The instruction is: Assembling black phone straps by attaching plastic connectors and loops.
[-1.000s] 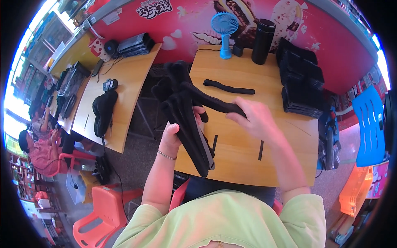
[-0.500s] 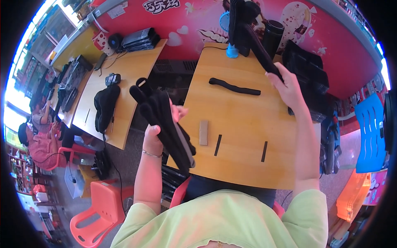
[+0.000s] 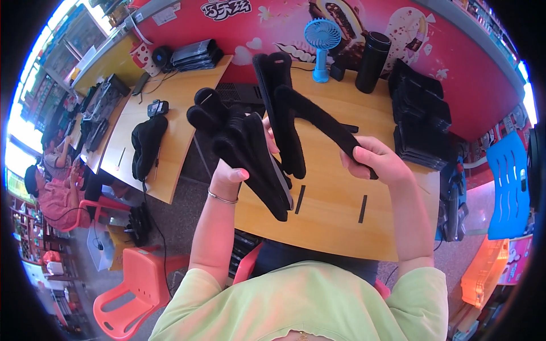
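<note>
My left hand [image 3: 228, 175] is closed around a bundle of black fabric straps [image 3: 250, 162], with the thumb on the near side and some fingers hidden behind it. A grey edge shows along one strap. My right hand [image 3: 378, 159] grips the near end of another black fabric strap [image 3: 318, 115], which slants up and left above the table. Its far end meets more looped black fabric [image 3: 277, 79] standing beside the left bundle; whether they are joined I cannot tell. Behind the raised strap, part of one more black strap [image 3: 351, 128] shows on the table.
Two short dark strips [image 3: 362, 208] mark the wooden table [image 3: 330, 233]. At its back stand a blue fan [image 3: 322, 40] and a black cylinder [image 3: 373, 62]; stacked black pieces [image 3: 420, 145] line the right. A red chair [image 3: 139, 281] and seated people [image 3: 57, 196] are at left.
My right hand has come down and nearer, swinging its black strap from the back right over to the bundle. The left bundle has shifted slightly right and now covers the tan block.
</note>
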{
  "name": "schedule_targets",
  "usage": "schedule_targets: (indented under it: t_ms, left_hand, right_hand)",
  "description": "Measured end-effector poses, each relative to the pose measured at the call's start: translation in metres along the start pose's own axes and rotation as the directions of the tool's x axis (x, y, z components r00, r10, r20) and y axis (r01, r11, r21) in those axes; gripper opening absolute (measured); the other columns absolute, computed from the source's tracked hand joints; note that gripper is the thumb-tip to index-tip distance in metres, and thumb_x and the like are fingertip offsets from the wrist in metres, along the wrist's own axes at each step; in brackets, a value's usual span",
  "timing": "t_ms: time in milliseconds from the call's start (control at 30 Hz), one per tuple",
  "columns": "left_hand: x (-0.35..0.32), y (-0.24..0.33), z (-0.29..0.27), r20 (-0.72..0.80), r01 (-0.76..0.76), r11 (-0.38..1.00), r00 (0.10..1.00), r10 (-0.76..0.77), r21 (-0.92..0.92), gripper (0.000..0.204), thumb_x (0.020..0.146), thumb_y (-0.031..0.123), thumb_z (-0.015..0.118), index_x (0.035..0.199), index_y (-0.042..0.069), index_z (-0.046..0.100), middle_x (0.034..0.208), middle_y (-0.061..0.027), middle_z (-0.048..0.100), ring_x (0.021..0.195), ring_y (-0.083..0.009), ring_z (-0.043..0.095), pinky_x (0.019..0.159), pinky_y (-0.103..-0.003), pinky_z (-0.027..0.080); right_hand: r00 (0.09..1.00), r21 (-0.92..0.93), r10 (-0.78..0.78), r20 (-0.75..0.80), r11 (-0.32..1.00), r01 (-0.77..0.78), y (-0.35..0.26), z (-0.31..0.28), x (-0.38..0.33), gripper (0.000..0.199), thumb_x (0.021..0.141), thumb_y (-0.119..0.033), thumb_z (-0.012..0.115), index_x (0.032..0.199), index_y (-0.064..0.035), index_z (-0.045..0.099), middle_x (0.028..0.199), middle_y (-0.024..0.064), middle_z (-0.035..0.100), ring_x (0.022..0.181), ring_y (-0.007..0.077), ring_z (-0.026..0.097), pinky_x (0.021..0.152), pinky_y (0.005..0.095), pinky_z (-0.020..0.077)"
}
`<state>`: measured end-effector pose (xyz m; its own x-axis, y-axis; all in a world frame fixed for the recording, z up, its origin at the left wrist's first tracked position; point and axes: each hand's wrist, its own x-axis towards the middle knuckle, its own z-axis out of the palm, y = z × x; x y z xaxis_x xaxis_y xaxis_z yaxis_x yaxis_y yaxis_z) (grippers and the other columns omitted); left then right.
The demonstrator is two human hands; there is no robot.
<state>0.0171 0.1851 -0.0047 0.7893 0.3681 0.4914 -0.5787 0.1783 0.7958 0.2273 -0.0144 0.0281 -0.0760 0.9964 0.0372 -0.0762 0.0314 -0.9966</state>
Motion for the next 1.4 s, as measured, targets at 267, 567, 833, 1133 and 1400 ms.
schedule_targets:
  t_ms: [267,567,833,1133,1400]
  left_hand:
    - [-0.003,-0.003,0.011,0.037,0.018,0.991,0.999,-0.013,-0.133,0.085,0.056,0.032,0.090,0.122,0.005,0.044,0.080,-0.0144,0.060,0.107,-0.0361,0.056,0.097,-0.050,0.043]
    - [-0.034,0.015,-0.014,0.036,0.386,0.921,0.922,-0.385,-0.056,0.089,0.047,0.017,0.087,0.121,-0.001,0.042,0.096,-0.0117,0.059,0.085,-0.0220,0.062,0.076,-0.032,0.051]
    - [-0.033,0.022,-0.022,0.186,0.506,0.862,0.844,-0.503,0.034,0.082,0.047,0.010,0.084,0.119,-0.002,0.045,0.094,-0.0115,0.061,0.086,-0.0233,0.063,0.078,-0.035,0.052]
    - [-0.033,-0.005,-0.006,0.103,0.208,0.854,0.978,-0.181,-0.477,0.078,0.059,0.029,0.083,0.123,0.009,0.044,0.091,-0.0074,0.064,0.112,-0.0365,0.056,0.099,-0.050,0.042]
    - [-0.059,0.000,-0.018,0.186,0.521,0.825,0.852,-0.488,-0.219,0.092,0.045,0.017,0.088,0.122,-0.001,0.041,0.091,-0.0133,0.061,0.084,-0.0243,0.063,0.086,-0.042,0.050]
  right_hand:
    - [0.991,0.108,0.126,0.040,0.986,-0.130,0.010,0.003,0.003,0.041,0.093,-0.045,0.052,0.088,-0.0043,0.055,0.059,-0.0041,0.043,0.051,0.0037,0.038,0.047,0.0206,0.0277]
    - [0.885,-0.998,-0.465,-0.020,0.068,0.013,-0.024,-0.022,0.009,0.019,0.079,-0.025,0.069,0.091,-0.0120,0.060,0.072,0.0046,0.058,0.068,0.0253,0.059,0.059,0.0358,0.0457]
    - [0.789,-0.956,-0.580,0.204,-0.290,0.034,-0.050,-0.031,0.027,0.024,0.068,-0.018,0.074,0.085,-0.0159,0.057,0.070,0.0002,0.049,0.068,0.0189,0.053,0.056,0.0329,0.0441]
    - [0.964,-0.903,-0.177,-0.197,0.417,-0.108,0.010,-0.011,0.030,0.018,0.086,-0.016,0.063,0.097,-0.0051,0.055,0.079,0.0159,0.060,0.075,0.0345,0.059,0.064,0.0385,0.0453]
    - [0.860,-0.999,-0.509,0.041,-0.014,0.039,-0.005,-0.035,0.030,0.022,0.072,-0.009,0.069,0.090,-0.0100,0.056,0.077,0.0078,0.057,0.073,0.0289,0.057,0.064,0.0353,0.0460]
